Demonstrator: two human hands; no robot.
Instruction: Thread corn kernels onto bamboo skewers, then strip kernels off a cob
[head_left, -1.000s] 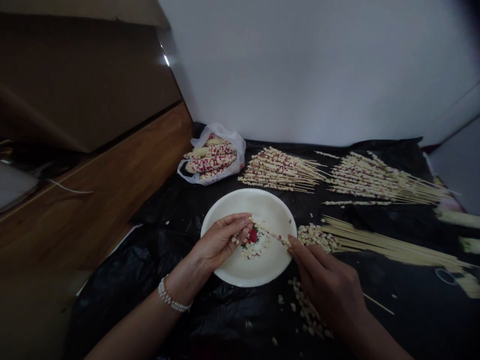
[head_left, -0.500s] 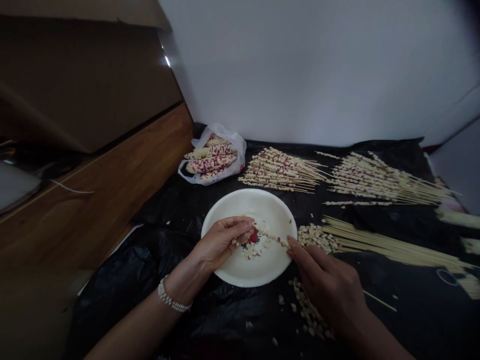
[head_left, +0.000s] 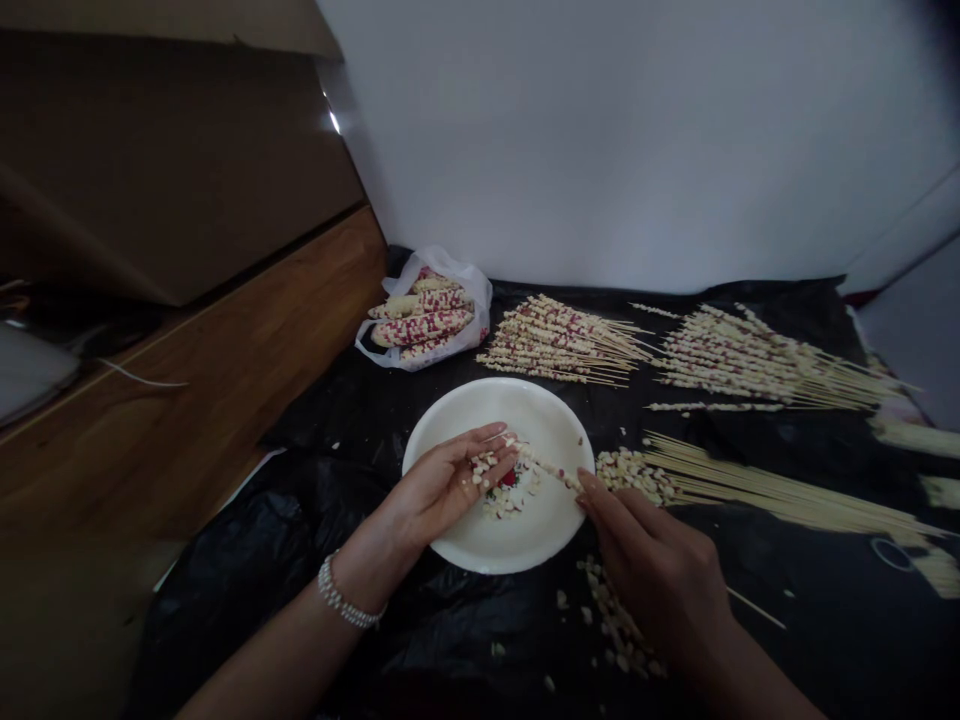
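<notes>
My left hand (head_left: 454, 480) is open above the bowl, palm up and fingers stretched out. Loose corn kernels (head_left: 484, 466) lie in its palm. My right hand (head_left: 656, 545) is closed around a skewer threaded with pale and purple corn kernels (head_left: 546, 466). The skewer's tip end reaches to the left fingertips; whether they touch it I cannot tell. Its bare rear end (head_left: 757, 607) sticks out beyond the right hand. Under both hands stands a white bowl (head_left: 551, 535) with loose kernels and a red printed pattern at its bottom.
Corn cobs (head_left: 421, 328) fill a white plastic bag at the back left. Two piles of threaded skewers (head_left: 559, 340) lie behind the bowl and to the right. Bare skewers (head_left: 780, 490) and a kernel heap (head_left: 634, 475) lie right. Black plastic sheeting (head_left: 442, 640) covers the surface.
My left hand has gone from a pinch at the skewer's tip to an open palm, and the kernels in it now show. The right hand has hardly moved.
</notes>
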